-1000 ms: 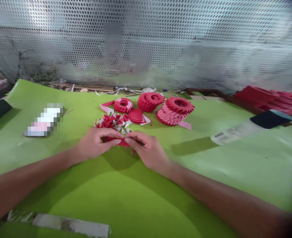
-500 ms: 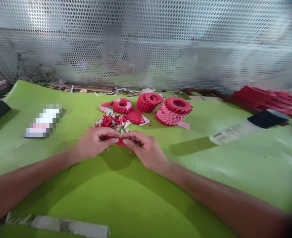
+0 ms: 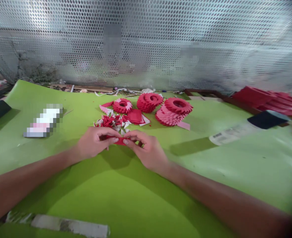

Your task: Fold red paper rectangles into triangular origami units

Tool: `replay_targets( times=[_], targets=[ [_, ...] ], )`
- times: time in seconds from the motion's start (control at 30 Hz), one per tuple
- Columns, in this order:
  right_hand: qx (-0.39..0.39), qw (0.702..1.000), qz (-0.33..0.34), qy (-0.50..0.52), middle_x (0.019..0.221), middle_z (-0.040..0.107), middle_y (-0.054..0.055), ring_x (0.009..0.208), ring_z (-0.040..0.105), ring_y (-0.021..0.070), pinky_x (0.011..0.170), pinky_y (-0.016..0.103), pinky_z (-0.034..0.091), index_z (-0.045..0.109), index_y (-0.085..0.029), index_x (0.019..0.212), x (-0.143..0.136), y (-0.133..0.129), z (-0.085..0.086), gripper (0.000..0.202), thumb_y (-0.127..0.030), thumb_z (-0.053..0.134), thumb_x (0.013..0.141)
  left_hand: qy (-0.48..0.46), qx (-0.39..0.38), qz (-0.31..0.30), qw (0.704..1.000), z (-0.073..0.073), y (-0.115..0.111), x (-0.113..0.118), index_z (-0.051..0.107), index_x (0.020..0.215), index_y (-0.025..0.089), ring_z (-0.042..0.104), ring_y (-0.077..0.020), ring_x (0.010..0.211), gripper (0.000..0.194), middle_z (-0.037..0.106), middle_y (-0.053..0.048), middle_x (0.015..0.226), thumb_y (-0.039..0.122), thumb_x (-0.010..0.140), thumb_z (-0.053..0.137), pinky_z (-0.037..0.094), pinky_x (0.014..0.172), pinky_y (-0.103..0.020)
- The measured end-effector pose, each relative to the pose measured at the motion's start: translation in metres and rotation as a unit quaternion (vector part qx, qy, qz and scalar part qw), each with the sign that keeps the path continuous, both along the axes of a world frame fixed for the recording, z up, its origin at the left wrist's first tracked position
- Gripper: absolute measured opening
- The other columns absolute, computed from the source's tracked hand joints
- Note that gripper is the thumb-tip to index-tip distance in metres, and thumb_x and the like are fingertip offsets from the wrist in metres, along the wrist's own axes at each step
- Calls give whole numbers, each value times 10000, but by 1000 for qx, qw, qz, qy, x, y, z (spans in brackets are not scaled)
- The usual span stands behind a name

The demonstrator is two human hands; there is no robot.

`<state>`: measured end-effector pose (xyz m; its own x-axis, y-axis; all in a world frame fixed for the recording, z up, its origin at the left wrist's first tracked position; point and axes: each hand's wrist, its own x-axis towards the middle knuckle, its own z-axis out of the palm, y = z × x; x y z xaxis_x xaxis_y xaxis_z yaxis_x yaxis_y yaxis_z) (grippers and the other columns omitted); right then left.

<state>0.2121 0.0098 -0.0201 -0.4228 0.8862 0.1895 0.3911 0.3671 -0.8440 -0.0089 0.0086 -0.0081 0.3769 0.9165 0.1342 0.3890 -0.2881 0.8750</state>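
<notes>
Red paper pinched between two bare hands

From where I stand, the nearest thing is a worn, pale strip (image 3: pixel 86 228) lying along the close edge of the green worktop (image 3: pixel 126 205). Beyond it, the left hand (image 3: pixel 89 143) and right hand (image 3: pixel 153 153) meet over a small piece of red paper (image 3: pixel 121 141), each grip closed on it between thumb and fingers. It looks to me like a fold being shaped or pressed; working it further calls for light, even thumb pressure and edges kept lined up. The fingers hide most of it, so I can't tell how far the fold has got.

Just past the fingertips, a loose pile of pointed folded pieces (image 3: pixel 107 121) crowds the far side, where a knuckle could scatter it. A phone-like slab (image 3: pixel 47 119) lies to the left, a dark-capped cylinder (image 3: pixel 262 119) to the right. Behind the pile sit red paper squares (image 3: pixel 135 116), then spiky paper rings (image 3: pixel 144 105). Farthest back stands a perforated metal screen (image 3: pixel 146 33).
</notes>
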Motion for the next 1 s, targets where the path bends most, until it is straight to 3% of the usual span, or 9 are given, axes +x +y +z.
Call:
replay_targets(
  times=[0.13,0.27,0.4,0.57,1.0],
  targets=[
    [-14,1000,0,-8,957,756,39,748,678,159,594,255,502,707,-228,1044,-1,-1,3,202,-381,605,962,4,4,4,1000,-1,-1,-1,789,1000,183,629,-97,543,208,781,-48,856,296,882,661,491,508,-191],
    [-54,998,14,-24,945,736,29,605,581,111,475,220,390,697,-222,1074,-2,-2,8,276,-452,605,953,4,11,1,1000,-2,-2,-1,786,1004,192,632,-102,559,197,785,-42,866,275,880,657,501,532,-198],
    [-106,992,47,-52,750,678,-5,501,454,84,425,216,281,697,-192,906,-3,-2,11,297,-470,603,945,13,4,-5,1000,-1,-3,2,782,1002,191,641,-118,585,200,787,-47,878,287,885,652,512,558,-219],
    [-104,991,57,-68,682,633,-10,518,449,87,453,221,289,666,-182,769,-2,-2,11,291,-404,604,947,25,-4,-15,1000,0,-4,3,781,982,181,641,-128,601,201,788,-56,893,302,883,655,512,577,-238],
    [-101,991,43,-79,664,623,-21,518,437,89,484,227,311,684,-182,807,-4,-3,10,222,-333,607,950,44,2,-11,999,0,-5,1,783,1024,202,633,-125,585,235,787,-40,882,332,907,626,487,557,-231]
  ],
)
